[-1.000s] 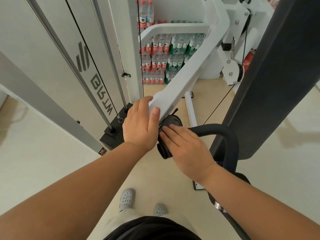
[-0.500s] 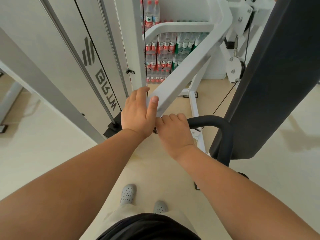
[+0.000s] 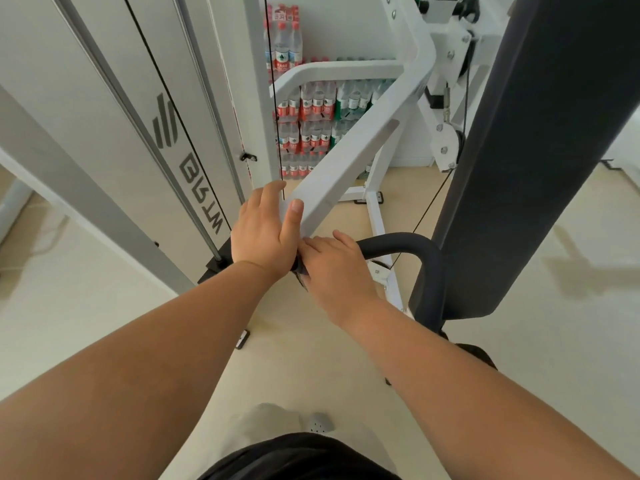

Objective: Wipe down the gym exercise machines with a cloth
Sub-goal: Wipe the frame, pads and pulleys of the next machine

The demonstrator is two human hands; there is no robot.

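Observation:
My left hand (image 3: 263, 233) grips the low end of the white machine arm (image 3: 349, 168), fingers round its far side and thumb on its top face. Just to the right and below it, my right hand (image 3: 336, 268) curls over the near end of the curved black handle (image 3: 398, 242). It holds a dark cloth (image 3: 300, 273) there. Only a sliver of the cloth shows between the two hands; the rest is hidden under my right hand.
A tall dark pad (image 3: 519, 168) rises close on the right. The grey weight-stack cover (image 3: 121, 116) with guide rods stands on the left. Packs of water bottles (image 3: 311, 109) are stacked at the back wall. A thin cable (image 3: 426, 209) runs down past the handle.
My right hand has closed over the cloth, which showed plainly a second ago and is now almost hidden. The view has shifted slightly. My left hand keeps its grip on the arm.

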